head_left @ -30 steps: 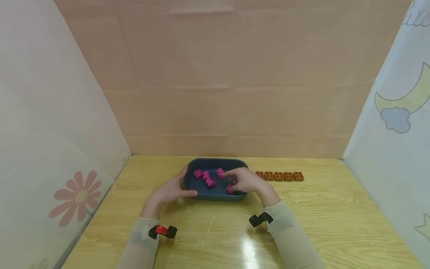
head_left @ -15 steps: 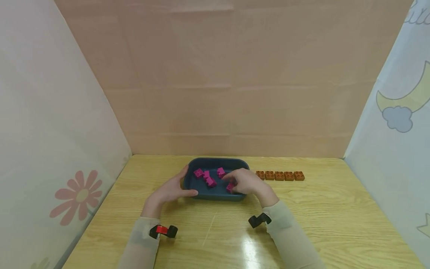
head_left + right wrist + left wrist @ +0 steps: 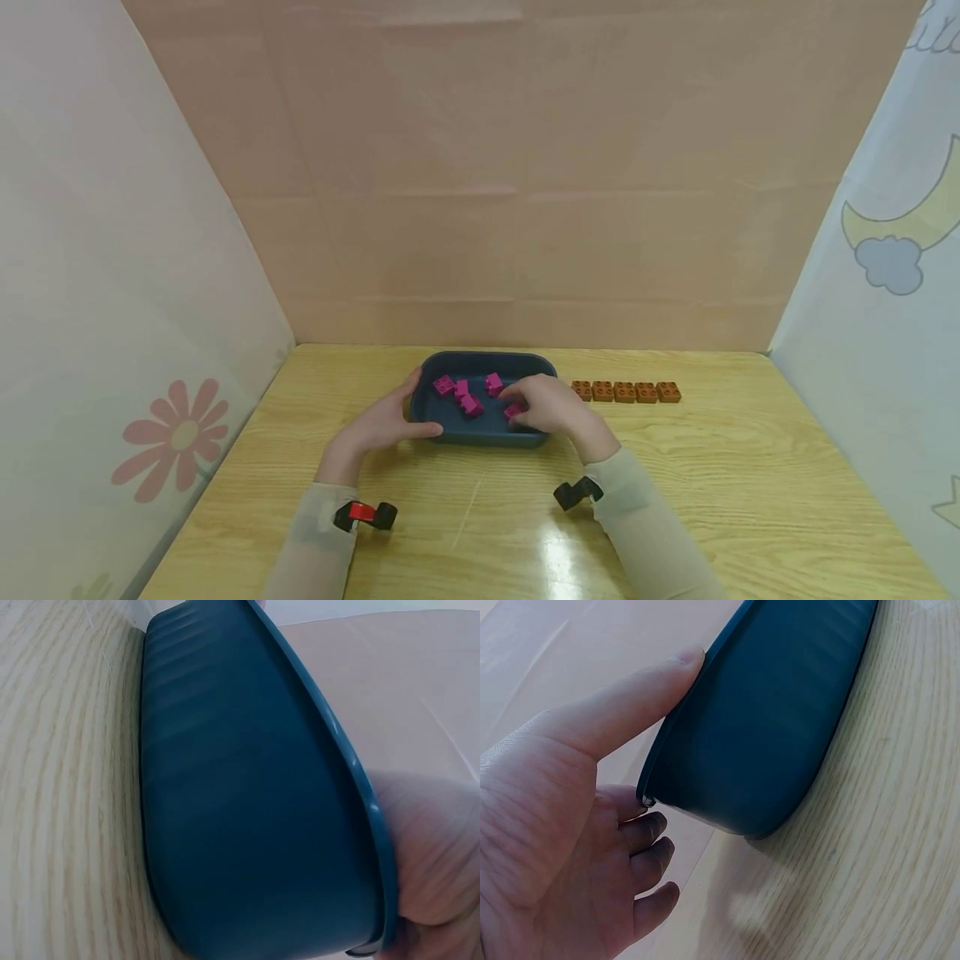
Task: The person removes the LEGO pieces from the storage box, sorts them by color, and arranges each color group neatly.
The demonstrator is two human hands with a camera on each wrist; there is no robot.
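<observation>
A dark blue plastic bin (image 3: 480, 438) stands on the table with several pink toy building bricks (image 3: 471, 406) inside. My left hand (image 3: 381, 422) grips its left end, thumb on the near rim and fingers round the far side. In the left wrist view the thumb (image 3: 641, 697) presses along the rim of the bin (image 3: 757, 727). Reaching over the bin's right end, my right hand (image 3: 551, 403) pinches a pink brick (image 3: 513, 412) between thumb and fingers, low inside. The right wrist view shows the bin's outer wall (image 3: 247, 772), which hides the fingertips.
To the right of the bin, several orange bricks (image 3: 625, 392) lie in a straight row on the wooden table (image 3: 720, 483). A tan paper backdrop (image 3: 480, 208) rises behind the table, with pale printed sheets (image 3: 847, 358) at both sides.
The right hand's fingers have closed in on the pink brick at the bin's right end, which has tilted and shifted slightly. The left hand stays on the bin.
</observation>
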